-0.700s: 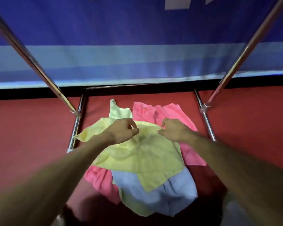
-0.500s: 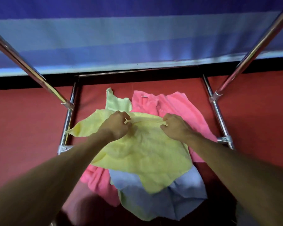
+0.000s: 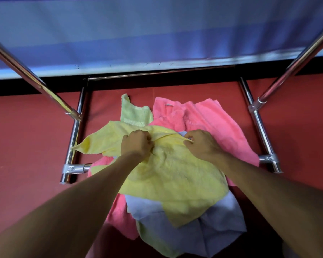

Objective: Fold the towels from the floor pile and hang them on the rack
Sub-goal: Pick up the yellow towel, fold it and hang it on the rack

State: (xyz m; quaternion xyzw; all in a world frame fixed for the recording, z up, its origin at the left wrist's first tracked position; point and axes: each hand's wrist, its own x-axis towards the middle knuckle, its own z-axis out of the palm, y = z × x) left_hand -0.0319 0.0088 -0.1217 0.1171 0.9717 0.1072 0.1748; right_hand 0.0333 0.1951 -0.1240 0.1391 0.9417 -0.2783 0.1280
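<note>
Now | left grip [image 3: 136, 144] pinches yellow towel [image 3: 175, 179] far edge | right grip [image 3: 201, 144] pinches same edge

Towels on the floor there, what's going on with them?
A person leans over the pile on the red floor, within the frame of the metal rack. The left grip and right grip each hold the far edge of the yellow towel on top. A pink towel, a blue towel and a green towel lie underneath. Nothing is folded yet.

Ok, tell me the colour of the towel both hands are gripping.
Plain yellow towel. The head view shows it, gripped by the left hand and right hand.
</note>
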